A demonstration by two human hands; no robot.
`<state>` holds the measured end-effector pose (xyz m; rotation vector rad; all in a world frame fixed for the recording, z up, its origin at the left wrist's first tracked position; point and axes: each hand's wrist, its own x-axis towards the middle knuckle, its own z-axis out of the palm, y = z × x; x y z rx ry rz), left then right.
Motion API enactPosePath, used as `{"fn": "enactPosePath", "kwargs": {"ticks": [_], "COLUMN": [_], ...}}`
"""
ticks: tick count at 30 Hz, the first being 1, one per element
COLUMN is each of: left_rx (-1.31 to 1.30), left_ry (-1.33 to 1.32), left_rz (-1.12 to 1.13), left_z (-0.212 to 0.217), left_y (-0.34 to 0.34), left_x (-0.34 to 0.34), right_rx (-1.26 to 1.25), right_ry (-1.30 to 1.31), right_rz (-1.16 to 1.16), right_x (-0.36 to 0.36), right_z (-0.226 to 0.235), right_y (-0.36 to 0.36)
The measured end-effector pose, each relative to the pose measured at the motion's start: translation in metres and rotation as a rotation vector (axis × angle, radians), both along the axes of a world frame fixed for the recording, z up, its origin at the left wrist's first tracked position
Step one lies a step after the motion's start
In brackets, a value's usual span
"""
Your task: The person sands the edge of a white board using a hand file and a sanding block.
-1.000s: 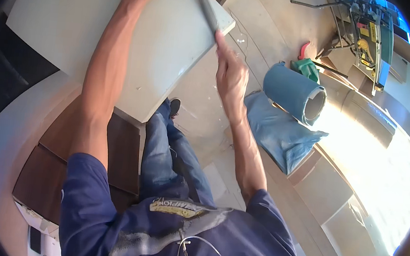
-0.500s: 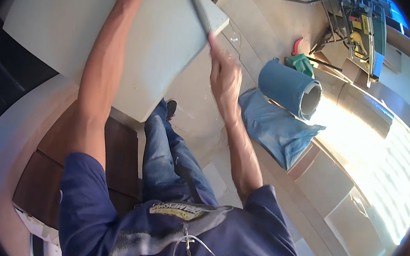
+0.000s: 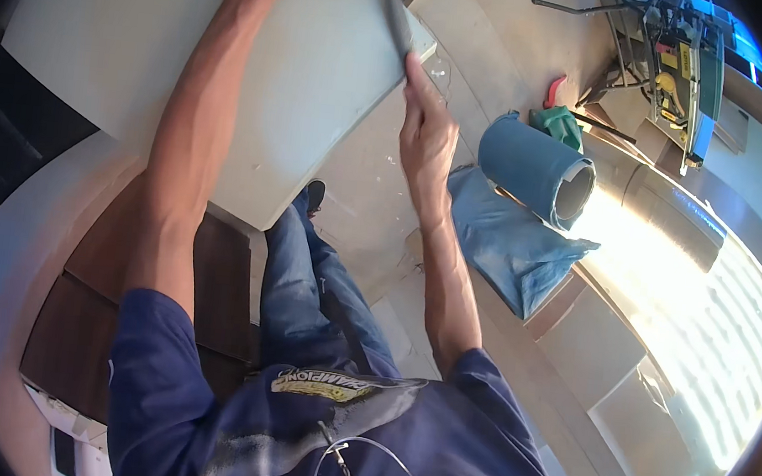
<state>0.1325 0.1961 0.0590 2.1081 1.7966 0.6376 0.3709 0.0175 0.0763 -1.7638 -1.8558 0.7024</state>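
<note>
From where I stand, the big pale panel [image 3: 317, 94] is a flat, off-white slab with straight sides and a thick edge. It lies broad face up, one corner pointing toward the person's legs, another off to the right; its far end runs out of sight. A few small specks mark the face close to the nearer corner. Over the right-hand corner slants a narrow, straight grey bar [image 3: 398, 19], its near end gripped in the right hand [image 3: 429, 142], its far end angled away to the left. I can't tell whether it's pressed flat.
</note>
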Motion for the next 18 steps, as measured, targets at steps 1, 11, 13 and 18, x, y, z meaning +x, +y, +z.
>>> {"fn": "enactPosePath", "kwargs": {"ticks": [1,11,13,18], "left_rx": [-0.034,0.039,-0.036,0.087], "left_ry": [-0.024,-0.035,-0.038,-0.043], "left_rz": [-0.023,-0.056,-0.022,-0.078], "left_z": [0.000,-0.006,-0.011,-0.011], "left_y": [0.004,0.006,0.011,0.006], "left_x": [0.012,0.016,0.024,0.024], "right_rx": [-0.014,0.046,-0.004,0.048], "right_ry": [-0.028,-0.001,-0.037,-0.033], "right_rz": [-0.034,0.003,-0.017,-0.005], "right_x": [0.005,0.011,0.017,0.022], "right_z": [0.006,0.000,0.001,-0.009], "right_y": [0.010,0.001,-0.005,-0.019]}}
